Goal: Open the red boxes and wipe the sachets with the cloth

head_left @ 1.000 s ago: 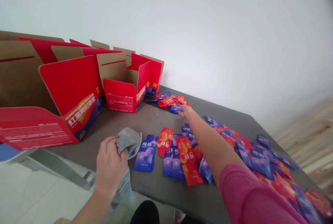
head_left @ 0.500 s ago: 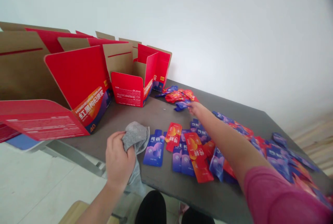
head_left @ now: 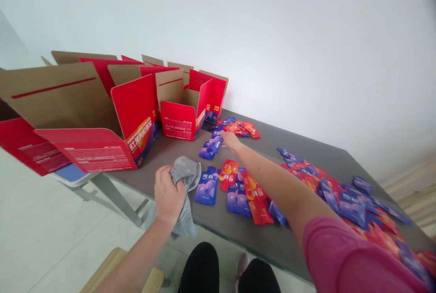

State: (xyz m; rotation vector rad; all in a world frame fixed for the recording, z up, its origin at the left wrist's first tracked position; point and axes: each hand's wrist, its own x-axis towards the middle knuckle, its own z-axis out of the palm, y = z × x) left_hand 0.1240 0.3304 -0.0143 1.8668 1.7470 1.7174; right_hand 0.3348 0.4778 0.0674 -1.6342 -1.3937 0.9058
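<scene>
My left hand (head_left: 170,195) is closed around a grey cloth (head_left: 186,170) near the table's front edge; part of the cloth hangs below that edge. Farther out, my right hand (head_left: 230,141) grips a purple pouch (head_left: 216,140) by its right side. Another purple pouch (head_left: 205,151) lies just under and left of it. Close to the cloth, a single purple pouch (head_left: 207,187) rests flat. Beside it are a red pouch (head_left: 229,174) and several overlapping purple and red ones, partly hidden beneath my right forearm.
Open red cardboard boxes (head_left: 179,118) stand along the left of the grey table (head_left: 272,141). A small heap of red and purple pouches (head_left: 240,127) lies near the wall. A large pile of pouches (head_left: 352,204) covers the right side. A wooden stool (head_left: 109,268) stands below.
My right hand has moved left from the far heap with a purple pouch, which now shows its printed face. The left hand still holds the cloth. The view has shifted slightly.
</scene>
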